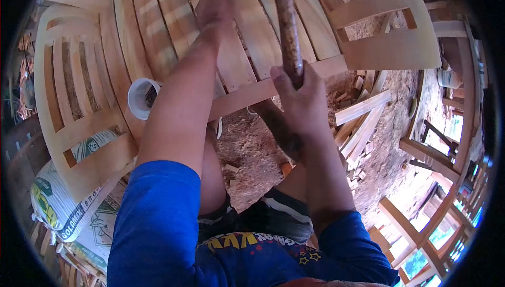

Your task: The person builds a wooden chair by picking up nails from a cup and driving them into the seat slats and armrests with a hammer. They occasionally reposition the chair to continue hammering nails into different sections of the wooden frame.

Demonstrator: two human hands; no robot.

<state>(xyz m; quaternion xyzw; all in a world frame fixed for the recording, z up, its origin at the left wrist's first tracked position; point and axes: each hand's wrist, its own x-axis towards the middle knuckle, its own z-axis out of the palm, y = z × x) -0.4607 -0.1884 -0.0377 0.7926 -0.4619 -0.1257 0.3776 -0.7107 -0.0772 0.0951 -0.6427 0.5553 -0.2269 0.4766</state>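
My right hand (305, 98) is wrapped round a worn, stained wooden handle (286, 21). The handle runs up past the top edge, so the tool's head is out of sight. Over the slatted wooden seat (258, 40) my left hand (214, 6) is closed, its fingers curled near the slats. Whatever it may hold is hidden. By my left forearm a white plastic cup (138, 98) sits on the seat, with small dark pieces inside that I cannot make out.
Slatted side panels (79, 77) rise left and right of the seat. Printed sacks (68, 203) lie at lower left. Cut wood strips (363, 113) and scraps lie on the dirt floor (252, 155). More wooden frames (421, 229) stand at right.
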